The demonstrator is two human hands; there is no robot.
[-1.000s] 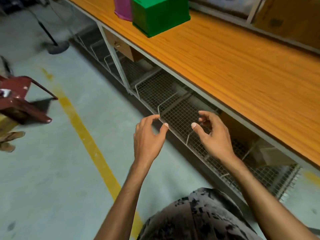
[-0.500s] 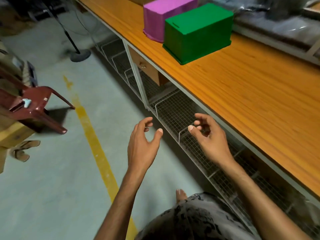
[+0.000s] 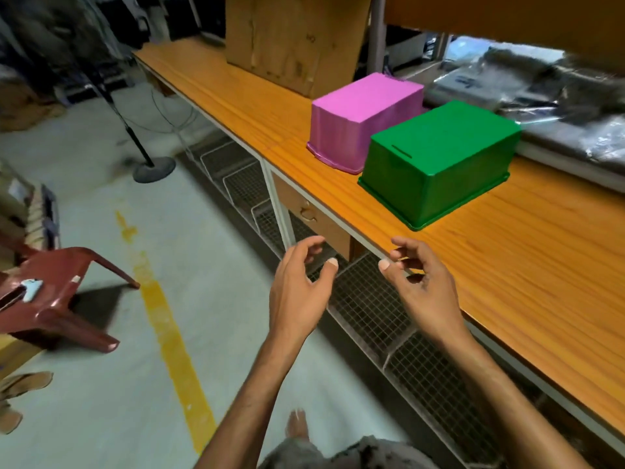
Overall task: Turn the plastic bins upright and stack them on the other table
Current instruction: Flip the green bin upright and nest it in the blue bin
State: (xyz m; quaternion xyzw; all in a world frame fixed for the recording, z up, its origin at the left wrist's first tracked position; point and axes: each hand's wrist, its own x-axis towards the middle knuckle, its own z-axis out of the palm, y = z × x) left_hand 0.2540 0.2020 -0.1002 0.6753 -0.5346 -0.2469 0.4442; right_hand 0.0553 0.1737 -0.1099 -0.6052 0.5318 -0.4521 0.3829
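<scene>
— From the head view, what is hard to make out?

— The pink bin (image 3: 365,120) is partly hidden behind the green bin (image 3: 439,164). Both lie bottom-up on the orange table (image 3: 541,265), close side by side, so their insides cannot be seen. The plastic-wrapped bundles (image 3: 541,82) behind them are blurred. The wooden box (image 3: 294,38) is cut off at the top.

— And the hands?

— The left hand (image 3: 297,292) hangs over the wire baskets (image 3: 372,316), fingers loosely curled, thumb spread, gripping nothing. The right hand (image 3: 422,286) is the same, loose and empty, over the table's front edge. I cannot tell whether it touches the edge.

— What differs from half a second ago?

— The view has lifted, so the pink bin is no longer clipped at the top. The right hand, then over the baskets, now overlaps the table edge, nearer the green bin.
</scene>
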